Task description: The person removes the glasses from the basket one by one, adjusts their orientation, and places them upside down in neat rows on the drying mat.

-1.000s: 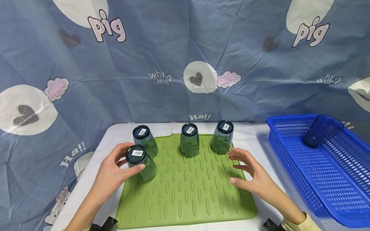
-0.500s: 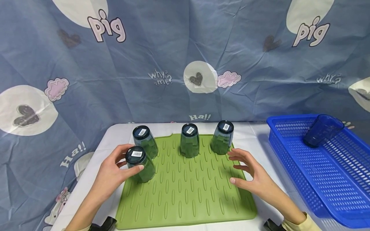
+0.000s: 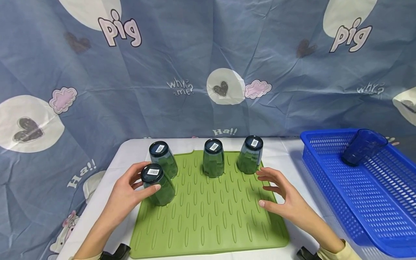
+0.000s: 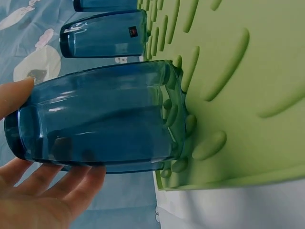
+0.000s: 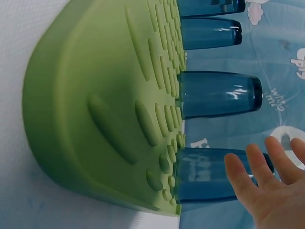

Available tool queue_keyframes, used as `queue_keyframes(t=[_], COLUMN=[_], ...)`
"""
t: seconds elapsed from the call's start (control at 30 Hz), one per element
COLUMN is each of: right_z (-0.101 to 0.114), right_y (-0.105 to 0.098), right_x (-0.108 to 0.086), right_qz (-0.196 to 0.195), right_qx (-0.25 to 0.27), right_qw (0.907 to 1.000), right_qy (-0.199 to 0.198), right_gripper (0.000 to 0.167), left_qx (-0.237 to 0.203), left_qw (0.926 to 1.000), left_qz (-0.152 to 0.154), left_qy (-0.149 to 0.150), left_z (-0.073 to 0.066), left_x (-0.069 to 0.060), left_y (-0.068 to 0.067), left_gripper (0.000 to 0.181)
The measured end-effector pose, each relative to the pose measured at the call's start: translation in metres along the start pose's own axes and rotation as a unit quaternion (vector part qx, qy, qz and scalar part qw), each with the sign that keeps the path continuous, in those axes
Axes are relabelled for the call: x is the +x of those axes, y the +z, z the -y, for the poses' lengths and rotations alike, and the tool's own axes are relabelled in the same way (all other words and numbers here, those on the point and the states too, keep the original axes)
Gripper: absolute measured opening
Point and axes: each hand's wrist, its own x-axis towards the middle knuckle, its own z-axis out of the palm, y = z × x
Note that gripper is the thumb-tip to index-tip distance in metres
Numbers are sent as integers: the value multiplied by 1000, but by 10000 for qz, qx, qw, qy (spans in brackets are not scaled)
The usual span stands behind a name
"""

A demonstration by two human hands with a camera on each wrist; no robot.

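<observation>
Upside down on a green ridged mat stand several blue-tinted drinking glasses. My left hand holds the nearest one, a glass at the mat's left side, with the thumb on one side and the fingers on the other. In the left wrist view the rim of this glass meets the mat's ridges. Just behind it is another glass. My right hand hovers over the mat's right side, fingers loosely bent and holding nothing. Closest to it is the right-hand glass; a further glass stands mid-back.
A blue perforated plastic basket sits right of the mat. Inside, a blue glass leans at its far end. White cloth covers the table. A printed blue curtain hangs behind the table's back edge.
The held glass has shifted slightly left and toward me, with the left hand staying on it. My right hand and the other glasses look unmoved.
</observation>
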Motion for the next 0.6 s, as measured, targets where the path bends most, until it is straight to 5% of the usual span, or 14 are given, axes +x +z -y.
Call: queue_keyframes(t=[0.6], right_z=[-4], right_y=[1], right_x=[0], right_qz=[15], right_qx=[-107], right_qw=[9999], right_qy=[97], right_gripper=[74], left_qx=[-432], left_qw=[9988], left_qz=[229], left_qy=[-78], left_z=[4], left_x=[1], left_y=[1], left_gripper=[69])
